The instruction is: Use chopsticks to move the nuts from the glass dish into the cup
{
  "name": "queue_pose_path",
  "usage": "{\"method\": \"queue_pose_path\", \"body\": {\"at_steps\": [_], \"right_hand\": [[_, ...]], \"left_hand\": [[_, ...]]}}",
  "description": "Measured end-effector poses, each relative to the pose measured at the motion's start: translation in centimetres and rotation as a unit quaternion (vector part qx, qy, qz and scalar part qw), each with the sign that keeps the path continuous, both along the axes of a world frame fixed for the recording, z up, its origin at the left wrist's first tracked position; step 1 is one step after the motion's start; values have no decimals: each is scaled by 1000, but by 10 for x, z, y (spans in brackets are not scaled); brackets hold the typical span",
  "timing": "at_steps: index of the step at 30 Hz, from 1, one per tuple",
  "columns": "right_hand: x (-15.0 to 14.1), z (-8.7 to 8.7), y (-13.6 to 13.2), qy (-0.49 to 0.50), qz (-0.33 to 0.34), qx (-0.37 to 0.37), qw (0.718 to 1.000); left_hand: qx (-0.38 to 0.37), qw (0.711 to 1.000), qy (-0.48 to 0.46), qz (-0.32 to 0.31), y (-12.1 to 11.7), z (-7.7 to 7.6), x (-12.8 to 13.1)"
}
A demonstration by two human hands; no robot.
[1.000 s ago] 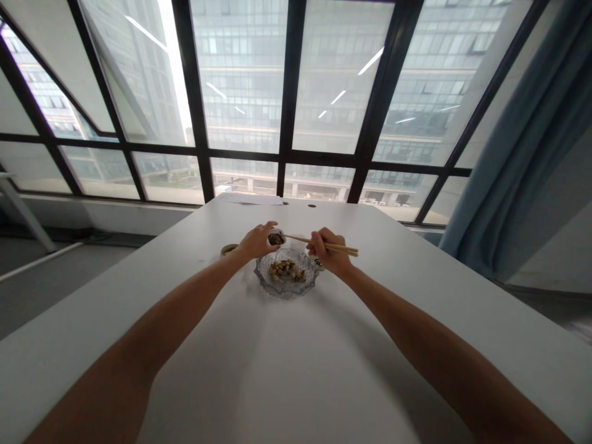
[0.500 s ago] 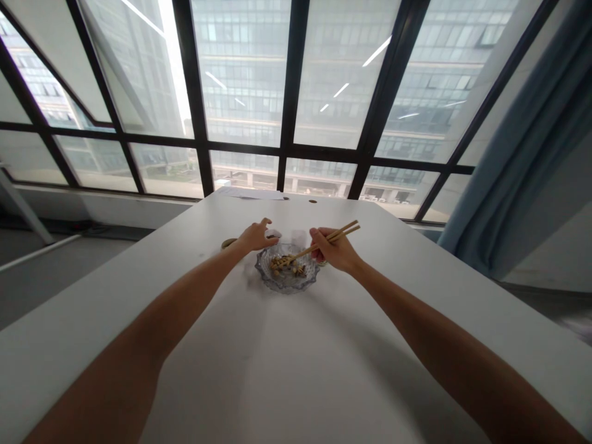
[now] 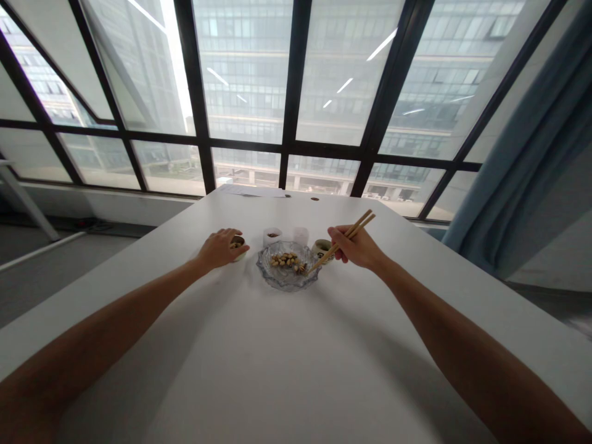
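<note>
My left hand is curled around a small cup, its thumb in front and its fingers over the far side. Some nut-like pieces show inside that cup. My right hand grips a pair of wooden chopsticks, whose tips point down to the right part of a clear scalloped glass bowl. In the bowl lie several pale nuts, like pistachios, with darker pieces at the right. A pale cup with dark markings stands just left of my right hand, partly behind the chopsticks.
Behind the bowl stand a small white cup with something dark in it and a whitish translucent cup. Papers lie at the far edge of the white table. Windows rise beyond, and a blue curtain hangs at the right.
My left hand has moved left from above the bowl and the white cup to the small cup. My right hand has shifted slightly right, drawing the chopstick tips toward the bowl's right side.
</note>
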State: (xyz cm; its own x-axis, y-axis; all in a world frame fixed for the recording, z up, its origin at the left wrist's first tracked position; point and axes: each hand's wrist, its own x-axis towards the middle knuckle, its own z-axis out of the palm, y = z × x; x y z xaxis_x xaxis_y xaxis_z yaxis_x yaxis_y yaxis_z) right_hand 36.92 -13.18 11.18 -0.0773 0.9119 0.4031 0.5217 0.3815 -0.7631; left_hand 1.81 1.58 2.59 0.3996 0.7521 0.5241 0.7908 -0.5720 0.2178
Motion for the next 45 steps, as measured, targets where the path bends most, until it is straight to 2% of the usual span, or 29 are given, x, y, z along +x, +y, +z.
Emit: {"method": "queue_pose_path", "body": {"at_steps": [5,9,14,17,23,28,36,38,40,43,45], "right_hand": [[-15,-11,7,-13,23,-6,1000],[-25,-25,15,14,7,22,1000],[-15,-27,16,48,-29,61,997],[-10,-26,16,35,-35,66,997],[-11,-38,22,-45,-18,49,998],[-12,-49,28,-47,-7,51,998],[-16,-45,22,-82,25,70,994],[-15,-44,23,-54,18,68,996],[-13,-42,26,14,-8,63,998],[-8,-38,31,133,-54,46,988],[-5,-35,35,179,-67,27,981]], "left_hand": [[-36,992,-121,10,-8,-17,-5],[-65,985,-162,2,-11,-24,0],[-67,982,-175,7,-10,-30,0],[-67,982,-178,16,-11,-30,0],[-75,982,-173,19,-11,-29,0],[-78,982,-172,14,-12,-30,0],[-83,981,-173,17,-14,-27,1],[-87,981,-172,19,-15,-27,1],[-91,981,-172,22,-15,-26,1],[-87,981,-172,23,-15,-27,2],[-81,981,-173,22,-14,-28,1]]}}
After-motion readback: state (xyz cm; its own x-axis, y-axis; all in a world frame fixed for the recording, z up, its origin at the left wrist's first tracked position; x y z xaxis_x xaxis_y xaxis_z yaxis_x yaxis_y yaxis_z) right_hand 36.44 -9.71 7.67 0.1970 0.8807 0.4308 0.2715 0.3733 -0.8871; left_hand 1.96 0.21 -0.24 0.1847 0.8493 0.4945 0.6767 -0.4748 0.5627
